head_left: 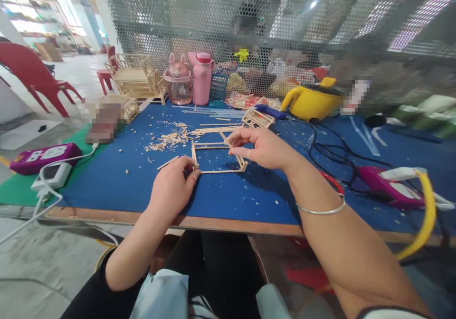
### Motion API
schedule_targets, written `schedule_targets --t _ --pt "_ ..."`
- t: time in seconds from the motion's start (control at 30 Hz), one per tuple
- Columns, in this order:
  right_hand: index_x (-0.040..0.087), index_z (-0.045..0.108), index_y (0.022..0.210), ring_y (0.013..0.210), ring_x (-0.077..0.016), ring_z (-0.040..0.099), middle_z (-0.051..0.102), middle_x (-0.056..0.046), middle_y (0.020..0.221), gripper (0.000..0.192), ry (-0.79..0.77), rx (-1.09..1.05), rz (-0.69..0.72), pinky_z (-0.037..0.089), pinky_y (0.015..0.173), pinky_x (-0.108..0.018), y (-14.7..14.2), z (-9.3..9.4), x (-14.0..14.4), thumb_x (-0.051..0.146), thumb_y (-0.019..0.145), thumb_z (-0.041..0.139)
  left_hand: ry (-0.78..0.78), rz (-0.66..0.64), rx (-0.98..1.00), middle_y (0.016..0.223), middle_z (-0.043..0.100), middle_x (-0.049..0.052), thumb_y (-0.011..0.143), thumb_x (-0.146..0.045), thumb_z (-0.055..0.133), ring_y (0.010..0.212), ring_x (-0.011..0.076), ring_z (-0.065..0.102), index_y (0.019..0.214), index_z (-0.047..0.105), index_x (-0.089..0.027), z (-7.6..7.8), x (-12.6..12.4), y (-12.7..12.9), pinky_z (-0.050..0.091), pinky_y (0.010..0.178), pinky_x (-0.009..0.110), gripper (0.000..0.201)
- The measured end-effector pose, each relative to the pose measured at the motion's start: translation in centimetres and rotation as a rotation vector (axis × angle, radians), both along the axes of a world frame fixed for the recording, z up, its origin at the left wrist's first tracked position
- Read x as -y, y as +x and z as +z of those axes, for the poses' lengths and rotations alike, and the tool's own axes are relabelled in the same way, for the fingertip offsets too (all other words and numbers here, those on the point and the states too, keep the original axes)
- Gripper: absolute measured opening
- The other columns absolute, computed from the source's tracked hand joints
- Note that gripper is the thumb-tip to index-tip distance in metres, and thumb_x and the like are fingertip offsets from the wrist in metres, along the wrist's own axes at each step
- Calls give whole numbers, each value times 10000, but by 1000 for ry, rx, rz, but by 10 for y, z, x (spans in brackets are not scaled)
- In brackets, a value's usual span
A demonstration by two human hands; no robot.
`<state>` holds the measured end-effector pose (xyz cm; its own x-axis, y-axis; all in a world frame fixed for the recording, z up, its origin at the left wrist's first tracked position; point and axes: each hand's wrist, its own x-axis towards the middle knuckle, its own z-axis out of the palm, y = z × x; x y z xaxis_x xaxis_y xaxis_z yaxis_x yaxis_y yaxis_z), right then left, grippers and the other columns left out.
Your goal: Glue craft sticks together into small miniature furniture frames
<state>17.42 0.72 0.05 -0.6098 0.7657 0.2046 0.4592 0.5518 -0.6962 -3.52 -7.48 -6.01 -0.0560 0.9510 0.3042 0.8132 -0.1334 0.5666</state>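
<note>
A small rectangular frame of thin wooden sticks (pixel 221 171) lies on the blue tabletop in front of me. My left hand (pixel 173 183) is closed, thumb and fingers pinching the frame's near left corner. Over the frame's right side, my right hand (pixel 265 147) pinches a thin wooden stick (pixel 223 136) that slants along that side; its fingertips partly hide the stick, and whether it is fixed to the frame I cannot tell. Behind the frame lies a bundle of loose sticks (pixel 208 130). Short cut pieces of wood (pixel 171 138) are heaped at the back left.
A finished-looking stick model (pixel 258 118), a blue-handled tool (pixel 270 111), a yellow pot (pixel 313 101), a pink bottle (pixel 202 79) and a clear pink cup (pixel 178 84) stand at the back. Black cables (pixel 331 153) cross the right side. A phone (pixel 105 122) lies left.
</note>
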Motion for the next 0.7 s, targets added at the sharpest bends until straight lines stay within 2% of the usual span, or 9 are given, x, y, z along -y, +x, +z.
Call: schedule_targets --t 0.1,0.33,0.5,0.7 --pt "174 658 922 724 -135 619 677 -6 773 200 47 98 2 478 698 -266 0 -4 -4 222 733 613 19 15 -33 857 658 28 810 -308 512 777 197 593 865 586 -210 0 0 0 403 679 288 135" --pt "127 664 997 706 -139 603 695 -43 801 296 19 153 11 461 682 -262 -6 -11 -7 223 725 598 38 21 -57 836 659 16 808 -281 519 750 188 594 868 587 -210 -2 2 1 416 678 292 115" --pt "167 683 1010 705 -130 581 701 -23 837 292 50 307 127 423 655 -239 -11 -12 -5 224 757 548 39 25 -35 840 666 6 808 -280 531 726 175 592 861 592 -216 -1 1 1 413 662 288 103" --pt "200 697 997 667 -117 556 692 -7 805 302 75 418 139 387 627 -225 -14 -12 -3 207 742 535 35 45 -4 817 664 -4 818 -283 525 712 167 587 931 588 -220 -3 0 -1 420 660 288 145"
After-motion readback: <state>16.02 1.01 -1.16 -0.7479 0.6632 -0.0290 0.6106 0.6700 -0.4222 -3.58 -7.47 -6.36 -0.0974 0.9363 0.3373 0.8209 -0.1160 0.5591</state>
